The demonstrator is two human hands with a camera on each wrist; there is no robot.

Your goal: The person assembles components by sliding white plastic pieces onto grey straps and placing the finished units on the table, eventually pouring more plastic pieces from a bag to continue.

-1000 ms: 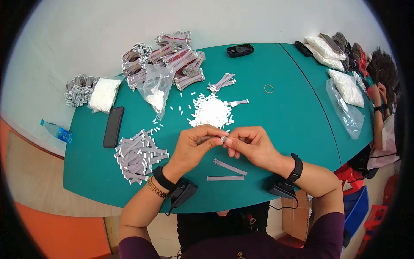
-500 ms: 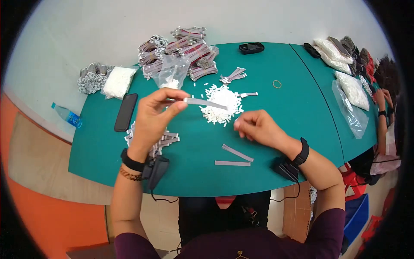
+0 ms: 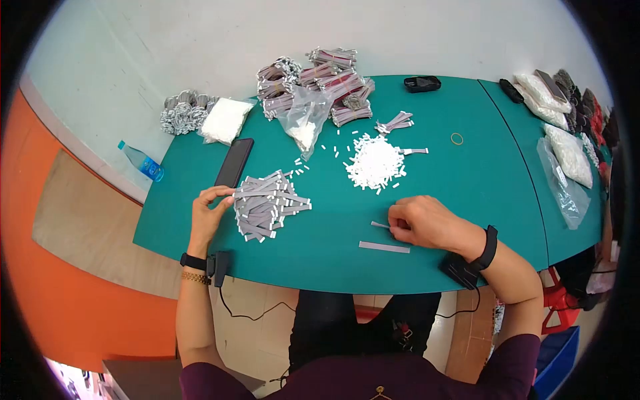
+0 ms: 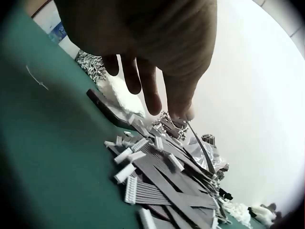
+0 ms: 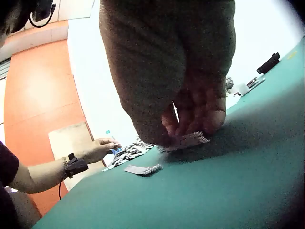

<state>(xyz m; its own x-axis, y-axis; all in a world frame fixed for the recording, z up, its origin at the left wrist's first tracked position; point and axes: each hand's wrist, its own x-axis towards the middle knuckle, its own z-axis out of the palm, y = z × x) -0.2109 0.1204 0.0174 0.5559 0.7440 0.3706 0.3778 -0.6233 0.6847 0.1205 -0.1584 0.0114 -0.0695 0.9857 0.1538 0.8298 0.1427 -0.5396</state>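
Note:
At the left edge of a pile of grey flat cables with white ends (image 3: 267, 203), the left hand (image 3: 212, 212) pinches one cable's end between thumb and finger; in the left wrist view that cable (image 4: 201, 145) slants down over the pile (image 4: 167, 183). The right hand (image 3: 427, 223) has its fingertips on a short grey cable (image 3: 380, 225), which shows under the fingers in the right wrist view (image 5: 188, 141). Another grey cable (image 3: 385, 247) lies just in front of it, nearer the table edge.
Loose white connectors (image 3: 375, 162) form a heap mid-table. Behind are bundled cables (image 3: 340, 83), a clear bag (image 3: 305, 123), a white bag (image 3: 227, 120) and a phone (image 3: 234, 163). A rubber band (image 3: 457, 139) and a black object (image 3: 422, 83) lie right. Another person's things occupy the far right.
The hands have parted. The left hand has carried a cable left and down to the pile, and the right hand has come down onto one of the two loose cables. The head view has shifted.

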